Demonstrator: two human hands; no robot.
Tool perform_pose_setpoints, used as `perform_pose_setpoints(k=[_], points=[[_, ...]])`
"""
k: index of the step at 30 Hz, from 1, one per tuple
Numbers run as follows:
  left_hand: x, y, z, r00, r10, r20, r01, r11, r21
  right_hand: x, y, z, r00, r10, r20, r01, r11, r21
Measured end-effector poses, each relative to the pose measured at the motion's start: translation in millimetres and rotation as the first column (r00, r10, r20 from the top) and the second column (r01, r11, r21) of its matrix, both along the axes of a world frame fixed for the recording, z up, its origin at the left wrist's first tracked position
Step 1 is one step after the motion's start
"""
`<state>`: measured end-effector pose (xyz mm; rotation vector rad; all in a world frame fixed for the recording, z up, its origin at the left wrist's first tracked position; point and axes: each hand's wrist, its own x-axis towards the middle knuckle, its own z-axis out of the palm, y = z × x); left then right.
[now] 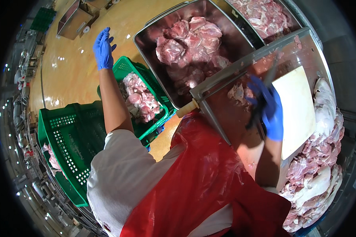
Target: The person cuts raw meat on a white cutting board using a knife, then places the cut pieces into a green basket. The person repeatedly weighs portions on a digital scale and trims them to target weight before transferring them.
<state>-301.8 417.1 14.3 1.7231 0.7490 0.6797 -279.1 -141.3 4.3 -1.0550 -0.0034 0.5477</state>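
My left hand [104, 48], in a blue glove, is raised over the yellow floor above a green crate, fingers extended and holding nothing. My right hand [268, 108], also gloved, is closed on a knife [271, 75] with a dark handle, above the steel worktop [290, 53] beside a white cutting board [294, 102]. Meat scraps [238, 93] lie just left of that hand. A steel tub [148, 41] holds pink meat pieces [197, 39]. A large pile of meat [310, 166] with pale skin runs along the right edge of the board.
Green crates [73, 150] with meat stand at the left, one [126, 61] under my raised arm. Another steel bin of meat [257, 15] sits at the top right. A steel cart [71, 21] on wheels stands on the yellow floor [59, 83] at upper left.
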Motion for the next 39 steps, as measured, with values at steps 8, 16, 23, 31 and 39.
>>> perform_pose_setpoints(k=[8, 16, 23, 31, 39], points=[[89, -205, -50, 0.737, -0.656, 0.159, 0.585, 0.739, 0.334, -194, -209, 24, 0.817, -0.575, -0.041, 0.528, 0.774, -0.35], [28, -614, 40, -0.339, -0.936, -0.09, 0.766, -0.33, 0.552, -337, -260, 21, 0.487, -0.871, 0.064, 0.762, 0.388, -0.518], [-37, -931, 18, -0.608, -0.702, -0.371, 0.557, -0.71, 0.431, -494, -293, -81, 0.2, -0.979, -0.036, 0.871, 0.195, -0.451], [-35, -1111, -101, -0.392, -0.584, -0.711, 0.596, -0.75, 0.287, -584, -387, -117, 0.005, -0.998, -0.067, 0.904, 0.033, -0.426], [-28, -1123, -105, -0.342, -0.544, -0.766, 0.565, -0.77, 0.295, -594, -463, -132, 0.066, -0.997, -0.034, 0.903, 0.074, -0.423]])
